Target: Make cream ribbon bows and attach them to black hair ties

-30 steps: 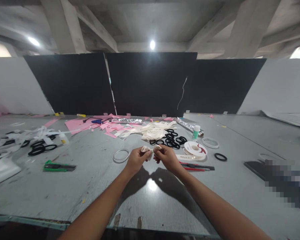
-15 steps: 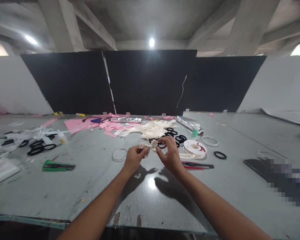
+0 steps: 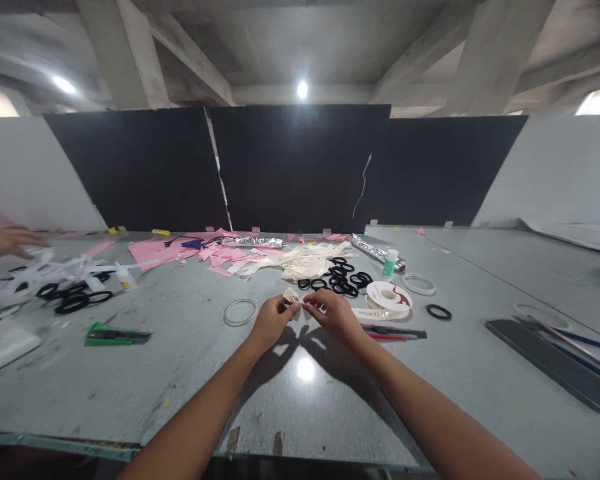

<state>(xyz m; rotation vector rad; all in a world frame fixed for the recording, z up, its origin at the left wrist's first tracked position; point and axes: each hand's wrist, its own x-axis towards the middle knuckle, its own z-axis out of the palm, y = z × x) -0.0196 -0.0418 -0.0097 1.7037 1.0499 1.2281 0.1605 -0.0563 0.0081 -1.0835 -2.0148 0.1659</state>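
Between my two hands is a cream ribbon bow [image 3: 291, 295], held just above the grey table. My left hand [image 3: 274, 319] pinches its left side between thumb and fingers. My right hand [image 3: 333, 311] pinches it near the middle, with the fingertips of both hands almost touching. The right part of the bow is mostly hidden by my fingers. Just beyond my hands lie several black hair ties [image 3: 343, 283] and a heap of cream ribbon strips [image 3: 307, 260]. To the right of my right hand is a white ribbon spool [image 3: 380, 292] with a printed cream tail.
A green cutter [image 3: 117, 335] and a clear ring [image 3: 240, 311] lie left; a red-black cutter [image 3: 395, 332] lies right. A glue stick [image 3: 391, 264] stands behind the spool. Another person's hand [image 3: 10, 241] is over white strips at far left. A dark tray [image 3: 550, 360] sits right.
My right hand has come lower and closer to my left, its fingers now folded in on the bow. Another person's hand has come into view at the far left.
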